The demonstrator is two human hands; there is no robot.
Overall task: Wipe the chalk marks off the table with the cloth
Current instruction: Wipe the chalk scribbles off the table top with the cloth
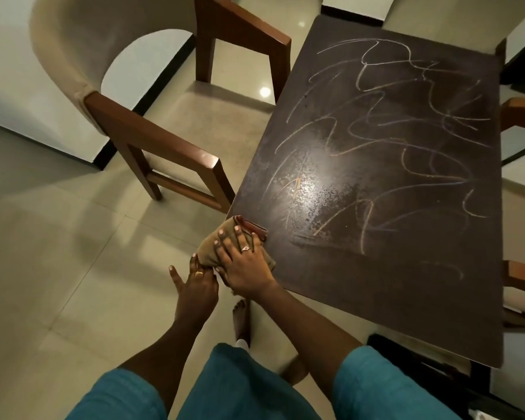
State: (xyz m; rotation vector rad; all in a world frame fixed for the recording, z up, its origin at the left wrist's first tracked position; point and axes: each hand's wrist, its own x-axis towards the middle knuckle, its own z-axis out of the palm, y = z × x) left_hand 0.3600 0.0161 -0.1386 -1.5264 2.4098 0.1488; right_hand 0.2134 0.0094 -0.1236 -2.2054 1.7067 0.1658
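Note:
A dark brown table (406,298) fills the right half of the view, and pale chalk marks (391,131) scrawl over most of its top. A folded brown cloth (225,234) lies on the table's near left edge, partly overhanging it. My right hand (243,265) presses flat on top of the cloth, fingers spread. Just off the edge, my left hand (197,280) touches the overhanging end of the cloth from below and beside it. Whether the left hand grips the cloth I cannot tell.
A wooden armchair (152,140) with a cream curved back stands on the tiled floor left of the table. More chair arms (522,113) poke in at the right edge. My bare foot (241,319) stands by the table's near left side.

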